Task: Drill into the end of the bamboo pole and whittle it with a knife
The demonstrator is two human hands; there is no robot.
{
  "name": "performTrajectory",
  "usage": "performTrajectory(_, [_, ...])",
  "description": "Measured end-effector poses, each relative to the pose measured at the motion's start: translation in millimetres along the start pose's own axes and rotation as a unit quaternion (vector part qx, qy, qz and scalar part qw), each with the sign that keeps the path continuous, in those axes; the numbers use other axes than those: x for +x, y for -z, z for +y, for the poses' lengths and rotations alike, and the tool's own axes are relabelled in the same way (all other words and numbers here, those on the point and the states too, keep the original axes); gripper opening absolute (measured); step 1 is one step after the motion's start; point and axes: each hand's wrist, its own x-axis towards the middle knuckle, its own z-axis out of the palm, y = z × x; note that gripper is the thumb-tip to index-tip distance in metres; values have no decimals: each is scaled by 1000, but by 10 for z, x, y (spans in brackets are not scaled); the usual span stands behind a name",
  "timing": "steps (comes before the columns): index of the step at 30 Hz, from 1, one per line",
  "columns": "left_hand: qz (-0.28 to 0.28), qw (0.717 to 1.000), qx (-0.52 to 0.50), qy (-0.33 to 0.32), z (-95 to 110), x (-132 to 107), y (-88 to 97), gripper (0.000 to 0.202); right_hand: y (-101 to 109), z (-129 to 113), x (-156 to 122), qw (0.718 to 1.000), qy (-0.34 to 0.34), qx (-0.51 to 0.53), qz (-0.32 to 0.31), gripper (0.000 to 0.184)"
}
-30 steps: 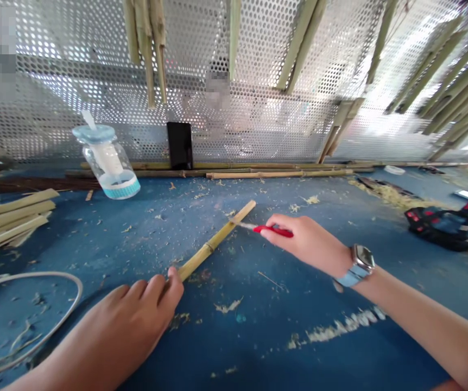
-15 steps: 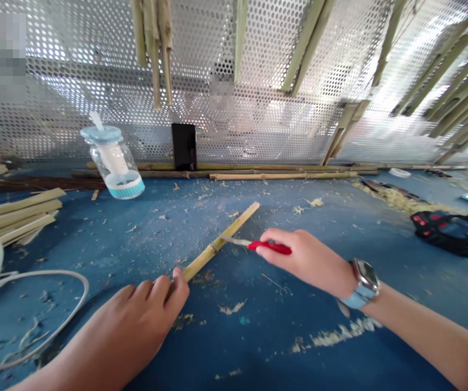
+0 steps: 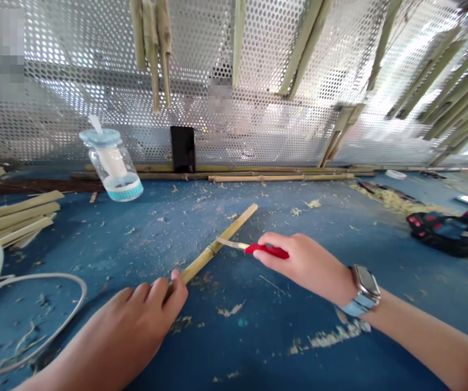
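Observation:
My left hand is closed around the near end of a bamboo strip, which slants away from me over the blue tabletop. The strip's far end is bare, and a darker node ring crosses it near the middle. In my right hand is a knife with a red handle, gripped between thumb and fingers. Its thin blade points left, with the tip at the strip just beyond the node. The left palm hides the strip's near end.
A lidded clear jar and a dark phone stand at the back by a perforated metal panel. Bamboo pieces and a white hose lie left. A black-and-red power tool sits right, near pale shavings.
The knife tip has shifted slightly toward me along the strip, closer to the node. My left hand keeps its hold, and the whole view has moved slightly.

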Motion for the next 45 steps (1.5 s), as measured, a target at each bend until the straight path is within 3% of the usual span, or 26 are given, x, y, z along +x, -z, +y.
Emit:
performTrajectory(9, [-17,1000,1,-9,-25,27,18,56,187,298,156,995,-48,-49,76,46])
performTrajectory(15, [-2,1000,-9,-1,-18,9,11,52,60,97,52,1000,-11,18,-8,48])
performTrajectory(22, [-11,1000,10,-10,-27,-5,21,55,259,412,188,988,-79,-80,109,43])
performTrajectory(28, [7,1000,-11,-9,-31,-17,-25,52,80,130,45,1000,-2,-12,4,48])
performTrajectory(34, [10,1000,-5,-14,-46,3,-15,55,198,366,189,992,-62,-54,92,45])
performTrajectory(40, [3,1000,-15,-9,-38,-1,-14,53,41,53,3,1000,-1,15,-18,47])
performTrajectory(45, [6,1000,-4,-21,-31,-16,6,51,97,83,30,999,-6,50,-10,48])
